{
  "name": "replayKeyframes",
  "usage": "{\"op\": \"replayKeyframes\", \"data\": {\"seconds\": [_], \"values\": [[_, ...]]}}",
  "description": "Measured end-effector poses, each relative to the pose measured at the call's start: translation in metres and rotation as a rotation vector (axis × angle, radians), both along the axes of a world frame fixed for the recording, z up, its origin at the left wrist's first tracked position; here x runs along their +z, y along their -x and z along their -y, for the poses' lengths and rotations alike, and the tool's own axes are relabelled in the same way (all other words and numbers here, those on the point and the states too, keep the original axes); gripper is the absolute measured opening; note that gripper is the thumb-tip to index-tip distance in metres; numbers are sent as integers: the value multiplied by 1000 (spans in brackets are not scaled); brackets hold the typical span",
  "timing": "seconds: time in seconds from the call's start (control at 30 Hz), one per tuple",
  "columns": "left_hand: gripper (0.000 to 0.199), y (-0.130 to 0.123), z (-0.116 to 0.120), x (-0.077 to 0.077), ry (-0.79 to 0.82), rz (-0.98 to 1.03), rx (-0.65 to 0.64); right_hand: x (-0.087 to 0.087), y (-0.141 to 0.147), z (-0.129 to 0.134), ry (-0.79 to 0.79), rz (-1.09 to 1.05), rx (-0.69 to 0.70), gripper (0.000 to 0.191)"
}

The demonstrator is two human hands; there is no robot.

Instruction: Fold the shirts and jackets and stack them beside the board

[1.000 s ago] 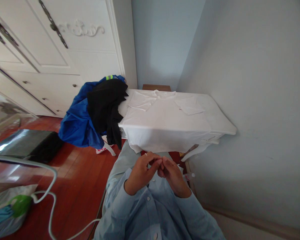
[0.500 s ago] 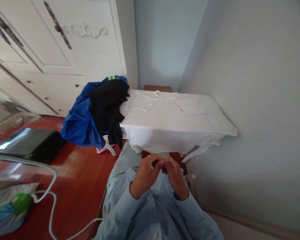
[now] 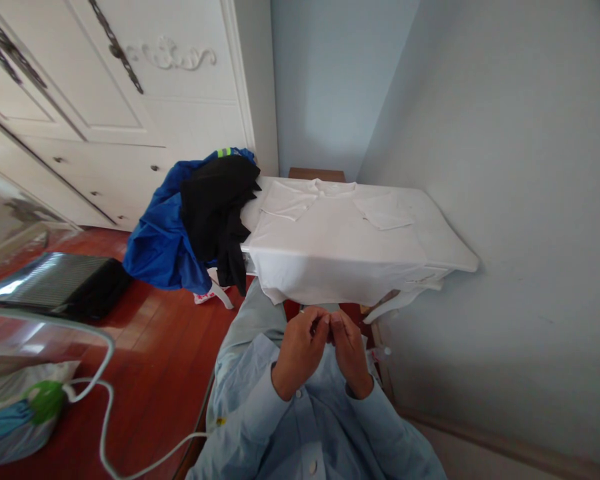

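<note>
Both left hand and right hand are meeting, any grip being too hidden to tell, while we are judging the white T-shirt draping the table light, limp, best taken by its hanging hem.

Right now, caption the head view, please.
Bare hands held close together before a white short-sleeved shirt on a white table.

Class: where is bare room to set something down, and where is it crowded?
Bare: the table at its right end, between white shirt and wall; the floor between white cable and the person's trousers. Crowded: the table's left end, with black clothing over blue clothing; the middle, under the shirt.
</note>
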State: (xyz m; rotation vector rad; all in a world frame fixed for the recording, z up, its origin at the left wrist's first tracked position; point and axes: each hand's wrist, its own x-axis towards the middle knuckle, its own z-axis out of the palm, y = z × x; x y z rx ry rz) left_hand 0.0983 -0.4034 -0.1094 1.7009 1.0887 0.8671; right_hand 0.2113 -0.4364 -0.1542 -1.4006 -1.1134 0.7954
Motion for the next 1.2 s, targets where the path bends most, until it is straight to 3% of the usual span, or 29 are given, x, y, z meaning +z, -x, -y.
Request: {"op": "replayKeyframes", "data": {"seconds": [0.37, 0.93, 1.07, 1.2], "values": [[22, 3, -2, -1, 45, 96, -31, 5, -2, 0, -35, 40, -19, 49], [22, 7, 0, 4, -129, -113, 1, -6, -4, 2, 11, 118, 39, 49], [18, 6, -1, 4, -66, -49, 21, -5, -4, 2, 11, 101, 4, 51], [12, 5, -4, 2, 198, 210, -8, -2, -3, 3, 17, 29, 12, 51]]}}
